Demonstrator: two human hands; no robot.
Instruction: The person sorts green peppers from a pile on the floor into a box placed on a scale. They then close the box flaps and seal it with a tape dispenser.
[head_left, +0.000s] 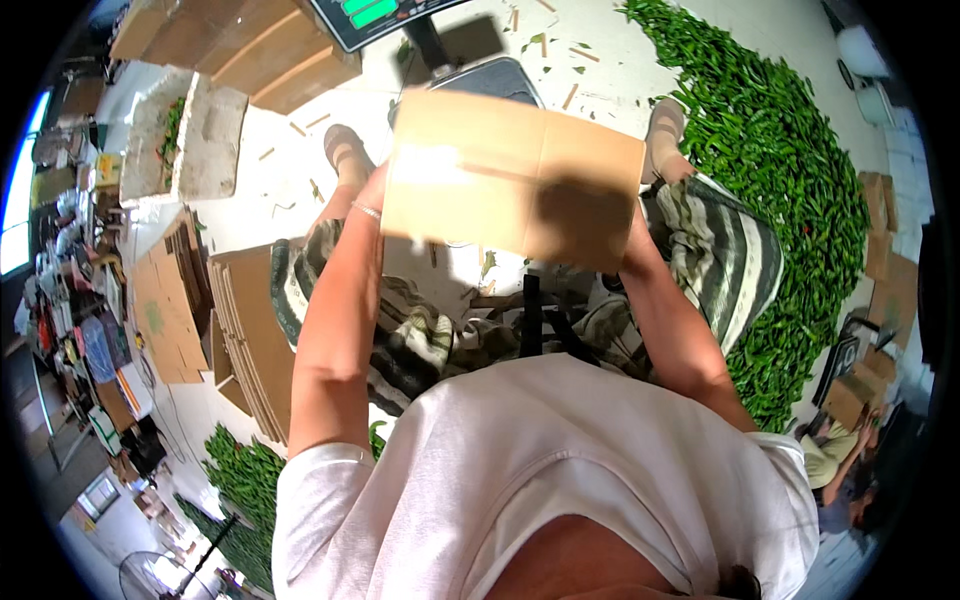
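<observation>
A light brown cardboard box (470, 205) is held up between my two hands, above the floor in front of my lap. Its broad face shows a crease down the middle and a dark shadow on the right half. At its left edge my left hand (374, 188) grips it, with the fingers mostly hidden behind the cardboard. My right hand (634, 240) holds the lower right edge, and the box covers most of that hand. Just beyond the box stands a scale with a dark platform (500, 78) and a lit green display (374, 12).
A wide heap of green peppers (780, 170) spreads along the right, with another pile (245, 480) at lower left. Brown boxes (270, 50) and a white foam box (215, 150) stand far left. Flattened cardboard (250, 330) leans nearer. Another person (835, 460) is at far right.
</observation>
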